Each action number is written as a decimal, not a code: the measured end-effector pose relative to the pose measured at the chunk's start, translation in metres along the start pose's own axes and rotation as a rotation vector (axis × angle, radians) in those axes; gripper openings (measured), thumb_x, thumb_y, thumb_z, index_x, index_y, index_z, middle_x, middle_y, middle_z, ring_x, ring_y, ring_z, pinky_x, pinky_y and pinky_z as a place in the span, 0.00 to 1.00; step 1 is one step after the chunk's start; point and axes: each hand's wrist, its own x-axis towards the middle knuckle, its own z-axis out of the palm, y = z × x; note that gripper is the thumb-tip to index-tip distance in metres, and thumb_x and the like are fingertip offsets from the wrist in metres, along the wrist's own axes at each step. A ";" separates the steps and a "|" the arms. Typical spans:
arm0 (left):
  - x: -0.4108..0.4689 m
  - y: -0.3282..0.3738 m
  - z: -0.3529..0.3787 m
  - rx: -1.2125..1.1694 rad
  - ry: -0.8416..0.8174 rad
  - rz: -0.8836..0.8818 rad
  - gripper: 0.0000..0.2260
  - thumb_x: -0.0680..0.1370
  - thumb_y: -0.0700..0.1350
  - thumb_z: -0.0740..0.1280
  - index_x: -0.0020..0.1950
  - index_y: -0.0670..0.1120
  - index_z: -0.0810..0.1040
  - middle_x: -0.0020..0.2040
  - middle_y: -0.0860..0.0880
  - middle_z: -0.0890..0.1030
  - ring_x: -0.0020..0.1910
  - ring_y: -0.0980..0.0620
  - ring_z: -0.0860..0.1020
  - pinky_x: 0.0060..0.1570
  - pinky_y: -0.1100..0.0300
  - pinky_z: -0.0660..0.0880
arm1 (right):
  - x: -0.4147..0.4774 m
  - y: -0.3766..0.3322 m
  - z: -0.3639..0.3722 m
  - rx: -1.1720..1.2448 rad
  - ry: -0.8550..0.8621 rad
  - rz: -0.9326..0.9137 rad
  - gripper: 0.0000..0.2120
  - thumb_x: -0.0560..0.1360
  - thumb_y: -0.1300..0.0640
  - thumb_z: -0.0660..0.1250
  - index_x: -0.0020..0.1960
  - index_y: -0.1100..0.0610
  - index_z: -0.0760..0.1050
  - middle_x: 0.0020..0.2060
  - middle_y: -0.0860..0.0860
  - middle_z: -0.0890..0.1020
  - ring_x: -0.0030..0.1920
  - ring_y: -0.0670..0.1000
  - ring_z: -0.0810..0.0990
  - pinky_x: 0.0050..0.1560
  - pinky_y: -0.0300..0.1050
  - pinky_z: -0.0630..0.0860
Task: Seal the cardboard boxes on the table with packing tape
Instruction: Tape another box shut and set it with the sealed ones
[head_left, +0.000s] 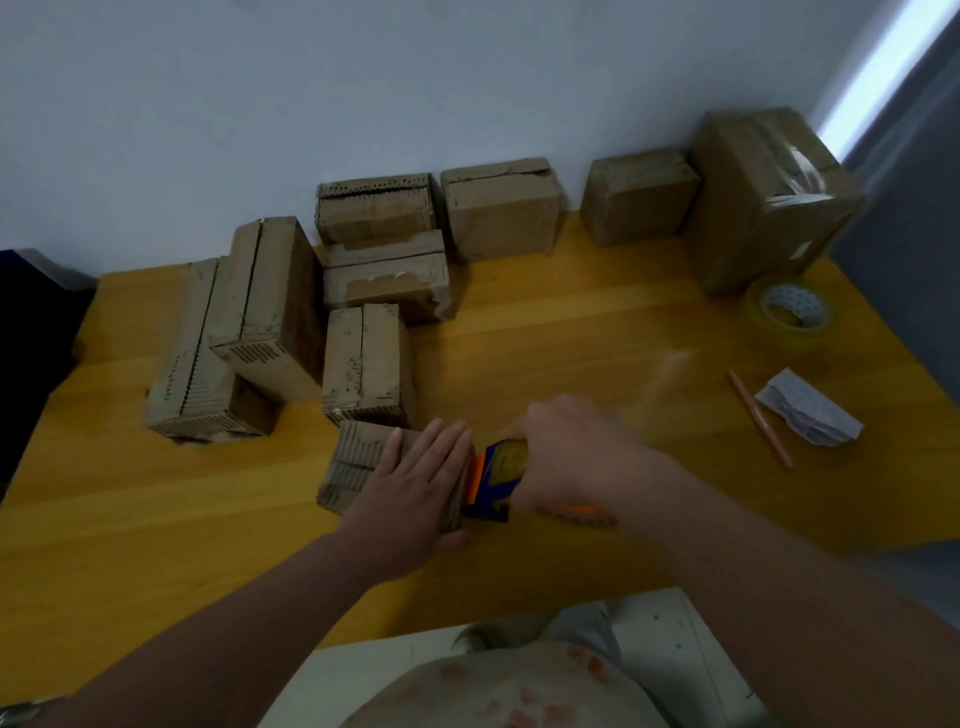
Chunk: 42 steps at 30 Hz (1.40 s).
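- Pins near box (358, 467) to the table (571, 322) with left hand (415, 488): palm down, fingers straight and together, laid over the box's right half. No curl, no grip.
- Grips tape dispenser (496, 480) in right hand (566, 452), fingers wrapped round its body. Motion-blurred, so can't tell exact finger placement.
- Holds dispenser at the right end of near box, touching or just off it; can't tell which.
- Near box long axis: roughly left-right across the body, left end angled slightly away. Corrugated left end exposed, most of the top hidden under the left hand.
- Key relation: leftward from dispenser to near box. Probably means a tape run from the right end along the long axis, straight through the spot under the left palm.
- Likely calls for sliding or lifting the left hand ahead of the tape, then pressing down again behind it.
- Right hand nearer the start end, left hand nearer the far end. Good split: pull with right, hold and smooth with left.
- No tape strip discernible on near box; judged unsealed, run just starting.
- Just behind near box and to its left: cluster of more boxes (363, 358), seams looking open.
- Well to the right of near box: pen (761, 418), paper scrap (808, 408), spare tape roll (789, 312); beyond those, large box (769, 202) with clear tape on it.
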 end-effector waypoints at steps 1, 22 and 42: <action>0.000 0.000 0.000 0.006 0.000 0.001 0.42 0.72 0.70 0.53 0.75 0.40 0.59 0.72 0.43 0.68 0.72 0.43 0.65 0.67 0.42 0.54 | 0.002 -0.001 -0.002 -0.005 0.000 -0.003 0.22 0.63 0.48 0.74 0.55 0.51 0.79 0.41 0.48 0.77 0.40 0.49 0.77 0.33 0.42 0.76; -0.028 -0.014 -0.012 -0.192 -0.062 -0.276 0.52 0.60 0.81 0.33 0.74 0.49 0.31 0.75 0.51 0.32 0.74 0.52 0.33 0.71 0.50 0.30 | 0.012 0.042 0.017 0.292 0.028 0.185 0.31 0.63 0.42 0.75 0.64 0.46 0.76 0.51 0.48 0.80 0.46 0.50 0.78 0.42 0.43 0.76; 0.006 0.022 -0.021 -0.187 -0.139 0.054 0.31 0.83 0.44 0.54 0.76 0.54 0.35 0.77 0.50 0.33 0.75 0.49 0.33 0.73 0.48 0.35 | 0.017 0.090 0.073 0.133 0.354 0.343 0.42 0.74 0.50 0.72 0.78 0.44 0.49 0.69 0.56 0.67 0.69 0.58 0.66 0.64 0.52 0.68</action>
